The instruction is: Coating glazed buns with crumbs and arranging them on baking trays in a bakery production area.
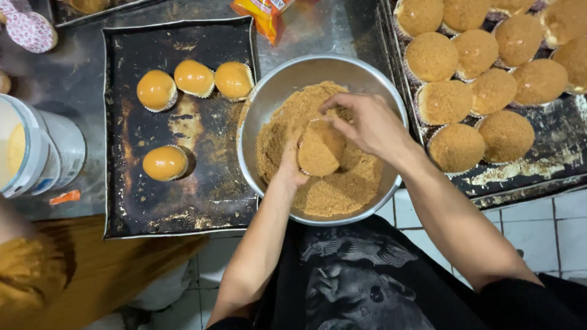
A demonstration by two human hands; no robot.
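Note:
A steel bowl (pixel 263 98) of brown crumbs (pixel 339 189) sits between two baking trays. My left hand (pixel 290 168) holds a crumb-covered bun (pixel 318 153) in a paper cup over the crumbs. My right hand (pixel 367 122) hovers just above the bun, fingers curled down onto its top. On the dark tray (pixel 202 195) to the left lie several plain golden buns (pixel 194 77), one of them (pixel 165 162) apart from the others. The tray (pixel 550 162) at the right carries several crumb-coated buns (pixel 455 146).
A white plastic tub (pixel 43 150) with yellow contents stands at far left. An orange packet (pixel 263 15) lies behind the bowl. Another person's orange-clad form (pixel 36 275) shows at lower left. White floor tiles (pixel 538 226) lie below the counter edge.

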